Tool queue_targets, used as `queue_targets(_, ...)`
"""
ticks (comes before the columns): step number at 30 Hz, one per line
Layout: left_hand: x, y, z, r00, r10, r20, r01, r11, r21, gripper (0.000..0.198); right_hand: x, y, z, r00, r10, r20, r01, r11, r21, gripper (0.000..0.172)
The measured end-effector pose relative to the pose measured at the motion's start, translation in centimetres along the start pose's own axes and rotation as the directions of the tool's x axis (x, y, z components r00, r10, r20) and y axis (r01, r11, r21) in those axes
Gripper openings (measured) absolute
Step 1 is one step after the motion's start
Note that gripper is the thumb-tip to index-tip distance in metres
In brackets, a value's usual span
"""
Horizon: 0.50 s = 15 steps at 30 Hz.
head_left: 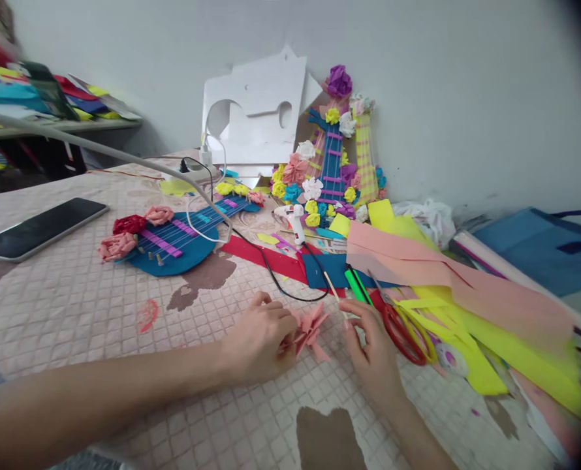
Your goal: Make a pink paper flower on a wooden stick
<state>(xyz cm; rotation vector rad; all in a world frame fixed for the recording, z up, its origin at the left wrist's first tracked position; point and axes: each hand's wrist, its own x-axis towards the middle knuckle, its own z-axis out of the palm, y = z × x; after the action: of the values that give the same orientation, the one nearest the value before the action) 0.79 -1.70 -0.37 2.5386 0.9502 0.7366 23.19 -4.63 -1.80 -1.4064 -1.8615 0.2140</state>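
Note:
My left hand (264,336) is closed around the base of a pink crepe-paper flower (311,329), whose pointed petals fan out to the right. Between the thumb and fingers of my right hand (373,346) is a thin wooden stick (330,286), its tip pointing up and to the left. The stick is apart from the flower. Just beyond my right hand lie red-handled scissors (404,336) and a green cutter (358,286). A white glue gun (293,219) stands farther back, its black cord looping toward my hands.
A blue paper guitar (183,245) with paper roses lies at left, near a phone (40,225). Flower-covered guitars (332,163) lean against the wall beside white cut-out boards (256,111). Pink crepe paper (403,254) and yellow strips (486,346) cover the right side. A white cable (138,158) crosses the upper left.

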Motion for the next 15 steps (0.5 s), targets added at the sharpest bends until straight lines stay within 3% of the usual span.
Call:
queue_targets(11,-0.1,0.5,-0.2,0.997,-0.006,0.070,0.005,1.000,0.006,0.008,1.2,1.3,-2.2,0.982,0.063,-0.177,-0.088,0.986,-0.138,0.018)
queue_targets(15,-0.2,0.6,-0.2,0.998,-0.008,0.069,0.010,1.000,-0.028,0.012,1.0,2.3,-2.0,0.992,0.081,-0.092,-0.100,0.972,-0.213,0.021)
